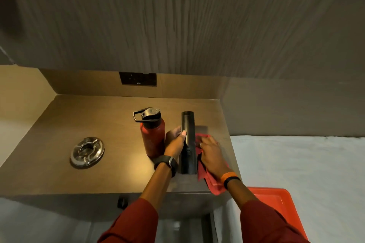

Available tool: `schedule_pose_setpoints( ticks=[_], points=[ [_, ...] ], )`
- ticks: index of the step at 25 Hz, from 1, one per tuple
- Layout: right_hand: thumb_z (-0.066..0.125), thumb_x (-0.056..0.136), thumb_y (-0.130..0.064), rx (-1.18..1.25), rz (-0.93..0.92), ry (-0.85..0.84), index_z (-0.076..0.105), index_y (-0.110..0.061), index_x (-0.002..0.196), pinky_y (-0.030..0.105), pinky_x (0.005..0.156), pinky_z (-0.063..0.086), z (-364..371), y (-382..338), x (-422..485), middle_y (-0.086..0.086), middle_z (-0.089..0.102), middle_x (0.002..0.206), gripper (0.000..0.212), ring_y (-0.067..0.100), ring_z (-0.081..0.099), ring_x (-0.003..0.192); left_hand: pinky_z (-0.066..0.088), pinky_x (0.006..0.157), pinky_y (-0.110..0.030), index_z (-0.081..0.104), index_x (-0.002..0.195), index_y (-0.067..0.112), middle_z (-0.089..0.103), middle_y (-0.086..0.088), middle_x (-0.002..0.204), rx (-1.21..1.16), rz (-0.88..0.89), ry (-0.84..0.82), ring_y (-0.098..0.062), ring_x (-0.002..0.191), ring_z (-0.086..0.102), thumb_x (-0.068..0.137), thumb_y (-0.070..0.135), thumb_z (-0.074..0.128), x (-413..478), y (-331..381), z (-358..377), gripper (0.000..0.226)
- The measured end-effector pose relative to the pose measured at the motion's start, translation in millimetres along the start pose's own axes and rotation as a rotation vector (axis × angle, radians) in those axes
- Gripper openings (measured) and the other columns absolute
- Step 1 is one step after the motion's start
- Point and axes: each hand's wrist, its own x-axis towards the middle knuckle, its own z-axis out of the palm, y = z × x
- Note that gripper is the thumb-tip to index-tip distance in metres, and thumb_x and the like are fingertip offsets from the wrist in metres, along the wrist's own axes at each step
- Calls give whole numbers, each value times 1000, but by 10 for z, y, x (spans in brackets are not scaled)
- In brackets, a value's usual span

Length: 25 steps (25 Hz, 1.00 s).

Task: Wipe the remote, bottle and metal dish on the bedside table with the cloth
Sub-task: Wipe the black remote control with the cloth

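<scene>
Holding remote [188, 140] on edge, left hand [174, 142] grip closed | right hand [212, 154] presses cloth [207, 175] alongside

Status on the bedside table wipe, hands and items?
Left hand holds long black remote on edge. Right hand presses red cloth against it. Red metal bottle close left; round metal dish apart, untouched.

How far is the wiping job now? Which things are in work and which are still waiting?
Nothing can be confirmed as finished. In hand: the left hand steadies the black remote on the bedside table while the right hand presses the red cloth against its side. Waiting: the red bottle stands beside the left hand, and the metal dish sits apart to the left, untouched by either hand.
</scene>
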Motion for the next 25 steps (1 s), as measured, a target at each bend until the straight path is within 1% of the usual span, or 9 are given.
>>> schedule_pose_setpoints(
  ticks=[4, 7, 9, 11, 13, 15, 19, 22, 25],
  points=[
    [45, 89, -4, 414, 40, -2, 78, -21, 89, 36, 101, 51, -166, 75, -556, 1, 75, 110, 37, 11, 63, 108, 54, 84, -34, 60, 127, 13, 65, -12, 125, -87, -96, -45, -20, 102, 63, 101, 13, 51, -134, 132, -7, 27],
    [50, 92, 5, 903, 359, 149, 80, -16, 76, 41, 82, 60, -296, 137, -585, 8, 79, 86, 40, 22, 72, 87, 43, 110, -53, 46, 144, 9, 56, -16, 141, -102, -191, -57, -32, 130, 53, 101, 13, 52, -209, 64, -37, 44],
    [55, 92, 2, 1055, 435, 294, 82, -22, 84, 20, 76, 58, -403, 85, -463, -3, 80, 92, 37, 20, 74, 92, 40, 112, -58, 46, 145, 10, 57, -17, 140, -129, -221, -69, -34, 133, 52, 100, 12, 53, -239, 7, -29, 45],
    [52, 93, 5, 1053, 288, 245, 81, -25, 99, 12, 90, 54, -470, -99, -329, -13, 78, 108, 43, 6, 71, 107, 44, 108, -57, 48, 143, 10, 61, -18, 135, -149, -241, -106, -34, 128, 56, 100, 12, 54, -283, -28, 7, 44],
    [50, 95, 9, 880, 167, 175, 79, -19, 107, 24, 107, 47, -411, -243, -313, -6, 71, 125, 41, 8, 63, 120, 54, 94, -47, 51, 140, 10, 69, -14, 119, -220, -237, -102, -28, 110, 66, 99, 11, 55, -325, -55, 27, 41],
    [54, 96, 6, 747, 100, 150, 79, -16, 105, 32, 109, 44, -302, -235, -503, 0, 67, 132, 34, 16, 58, 126, 55, 81, -41, 53, 136, 7, 68, -11, 104, -298, -233, -57, -23, 92, 66, 99, 7, 54, -335, -70, 9, 37],
    [51, 91, -20, 696, 42, -14, 80, -18, 93, 35, 107, 47, -173, -69, -1143, -6, 72, 122, 29, 8, 61, 121, 44, 106, -56, 45, 143, 9, 54, -16, 140, -303, -270, 30, -33, 133, 51, 97, 2, 57, -299, -154, -77, 49],
    [46, 77, -5, 814, 123, -151, 81, -17, 82, 28, 104, 49, -194, -12, -1343, -7, 79, 108, 38, 10, 69, 112, 50, 100, -53, 48, 141, 7, 57, -17, 140, -195, -240, -5, -33, 129, 55, 97, 3, 57, -260, -195, -26, 44],
    [48, 71, -6, 1070, 245, -93, 82, -11, 79, 20, 91, 55, -247, 40, -1393, 2, 82, 102, 35, 16, 74, 103, 51, 102, -50, 51, 139, 6, 61, -16, 136, -70, -206, 2, -33, 124, 59, 95, 6, 62, -146, -158, 107, 46]
  ],
)
